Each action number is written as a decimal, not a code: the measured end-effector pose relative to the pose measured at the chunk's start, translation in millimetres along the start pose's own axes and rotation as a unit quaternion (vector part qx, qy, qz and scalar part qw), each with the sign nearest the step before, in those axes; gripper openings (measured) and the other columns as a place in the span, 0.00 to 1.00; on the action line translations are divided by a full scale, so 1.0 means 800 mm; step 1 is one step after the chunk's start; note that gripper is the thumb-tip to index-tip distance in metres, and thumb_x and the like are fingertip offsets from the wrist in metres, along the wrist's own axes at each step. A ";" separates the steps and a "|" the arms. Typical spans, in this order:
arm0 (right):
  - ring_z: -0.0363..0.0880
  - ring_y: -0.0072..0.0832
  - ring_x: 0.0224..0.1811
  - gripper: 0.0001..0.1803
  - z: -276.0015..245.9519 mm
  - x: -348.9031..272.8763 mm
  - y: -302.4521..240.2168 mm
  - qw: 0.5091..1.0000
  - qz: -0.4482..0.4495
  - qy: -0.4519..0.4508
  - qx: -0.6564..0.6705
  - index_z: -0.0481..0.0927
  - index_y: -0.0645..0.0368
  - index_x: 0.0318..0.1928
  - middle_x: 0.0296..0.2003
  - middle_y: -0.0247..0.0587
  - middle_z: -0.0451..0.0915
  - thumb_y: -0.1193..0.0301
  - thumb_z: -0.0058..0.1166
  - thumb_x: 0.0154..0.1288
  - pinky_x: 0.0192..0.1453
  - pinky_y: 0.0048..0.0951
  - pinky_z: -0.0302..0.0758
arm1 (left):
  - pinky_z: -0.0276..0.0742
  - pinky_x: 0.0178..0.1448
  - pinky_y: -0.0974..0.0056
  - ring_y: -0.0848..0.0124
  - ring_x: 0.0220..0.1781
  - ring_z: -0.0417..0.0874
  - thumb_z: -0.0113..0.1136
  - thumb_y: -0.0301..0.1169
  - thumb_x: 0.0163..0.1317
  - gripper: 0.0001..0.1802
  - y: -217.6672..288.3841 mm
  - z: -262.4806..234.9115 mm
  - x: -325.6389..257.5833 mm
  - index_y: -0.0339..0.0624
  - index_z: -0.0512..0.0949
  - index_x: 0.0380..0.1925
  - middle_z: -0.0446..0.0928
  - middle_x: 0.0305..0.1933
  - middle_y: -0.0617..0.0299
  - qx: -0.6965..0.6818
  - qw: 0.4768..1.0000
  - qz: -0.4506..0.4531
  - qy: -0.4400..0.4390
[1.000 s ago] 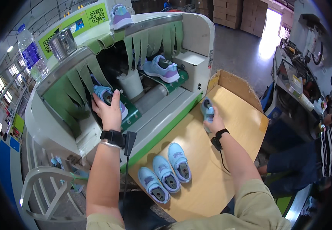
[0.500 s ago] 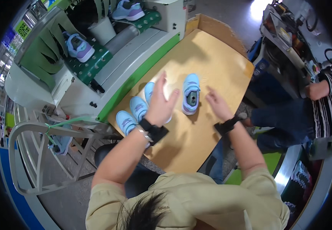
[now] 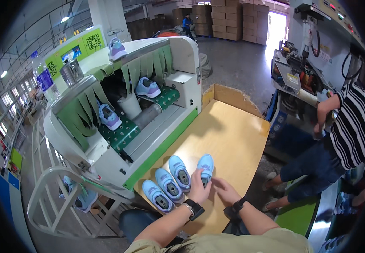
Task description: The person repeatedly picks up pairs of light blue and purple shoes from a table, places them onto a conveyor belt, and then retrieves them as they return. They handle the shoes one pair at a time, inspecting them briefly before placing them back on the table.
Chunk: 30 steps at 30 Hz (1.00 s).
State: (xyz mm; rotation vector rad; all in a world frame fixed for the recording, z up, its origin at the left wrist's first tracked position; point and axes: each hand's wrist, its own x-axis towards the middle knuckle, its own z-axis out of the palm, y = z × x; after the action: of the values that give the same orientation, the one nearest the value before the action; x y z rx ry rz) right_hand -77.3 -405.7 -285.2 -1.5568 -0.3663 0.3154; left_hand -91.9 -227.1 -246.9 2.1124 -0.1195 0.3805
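The left hand [image 3: 200, 189] is gripping the heel end of a light-blue shoe [image 3: 206, 162], its fingers and thumb closing around the back. The shoe is sitting on a wooden table [image 3: 233, 130], its toe pointing away from the person. The right hand [image 3: 227, 192] is hovering just beside the heel, its fingers loosely open and holding nothing; whether its fingertips are touching the shoe, I cannot tell. Black bands [image 3: 196, 208] are circling both wrists.

Just left of the held shoe, three matching shoes [image 3: 168, 184] are standing in a slanting row on the table, their toes also facing away. To the left, a pale metal rail [image 3: 34, 211] is curving up from the floor.

Past the table, a white machine [image 3: 186, 55] is carrying two more shoes [image 3: 110, 118] on its green belts [image 3: 121, 137], near hanging green strips [image 3: 81, 116]. A water bottle [image 3: 44, 78], a metal cup [image 3: 71, 72] and another shoe [image 3: 117, 49] are standing on top. On the right, a co-worker in a striped shirt [image 3: 351, 122] is standing beside other equipment. Farthest off, stacked cardboard boxes [image 3: 224, 19] are lining the back, and a person in blue [image 3: 187, 26] is showing near them.
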 end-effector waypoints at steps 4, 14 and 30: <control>0.76 0.29 0.65 0.25 0.002 -0.005 0.015 0.991 0.056 0.078 0.090 0.69 0.61 0.68 0.60 0.41 0.79 0.84 0.46 0.72 0.72 0.31 0.70 | 0.62 0.76 0.46 0.39 0.72 0.65 0.69 0.30 0.61 0.38 0.005 -0.013 -0.032 0.36 0.61 0.68 0.64 0.67 0.36 0.014 0.999 0.015 -0.033; 0.75 0.33 0.67 0.14 0.006 -0.006 0.013 0.995 -0.029 0.088 -0.047 0.78 0.64 0.57 0.63 0.47 0.75 0.78 0.55 0.72 0.70 0.35 0.74 | 0.72 0.66 0.43 0.43 0.68 0.71 0.69 0.40 0.60 0.36 0.033 -0.053 -0.095 0.42 0.65 0.66 0.66 0.68 0.42 0.057 0.995 -0.048 -0.062; 0.77 0.31 0.64 0.15 -0.008 -0.007 0.010 0.999 -0.013 0.037 -0.025 0.79 0.62 0.57 0.59 0.42 0.77 0.74 0.58 0.73 0.69 0.34 0.75 | 0.61 0.78 0.50 0.44 0.75 0.64 0.69 0.30 0.61 0.39 0.023 -0.036 -0.098 0.36 0.60 0.69 0.62 0.71 0.37 -0.056 0.996 -0.059 -0.048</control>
State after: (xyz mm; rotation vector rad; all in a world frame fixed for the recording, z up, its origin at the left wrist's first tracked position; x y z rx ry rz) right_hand -79.7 -414.2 -293.0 -1.6062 -0.3382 0.2286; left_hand -176.6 -218.2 -242.4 2.0169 -0.0704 0.1979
